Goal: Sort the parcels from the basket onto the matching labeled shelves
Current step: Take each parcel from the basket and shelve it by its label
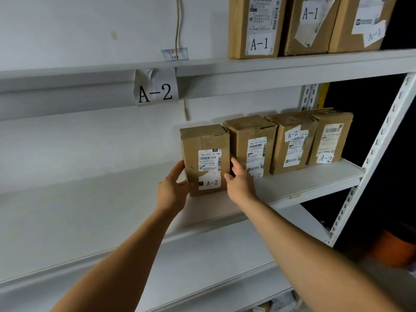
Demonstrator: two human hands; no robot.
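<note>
— White metal shelving [304, 183] against a white wall. What's tagged?

— Paper sign "A-2" [156, 87] taped to the front edge of the shelf above. Top shelf: three brown boxes marked A-1 [256, 25], standing side by side.

— And the middle shelf?

— Four brown cardboard parcels upright in a row at the right end. Three neighbours [290, 143] touch one another. Leftmost parcel [206, 158] stands at the front edge, touching or nearly touching the next one; its lower sticker reads A-2.

— Hands?

— Left hand [172, 188] grips the parcel's lower left edge, thumb on the front face, fingers hidden behind the side. Right hand [239, 183] pinches the lower right edge, fingers tucked between this parcel and its neighbour.

— Parcel resting or lifted?

— Bottom edge looks level with the shelf; cannot tell whether it bears weight there.

— Anything else?

— Thin cable [177, 25] running down the wall; orange shape [391, 248] at lower right, blurred.
</note>
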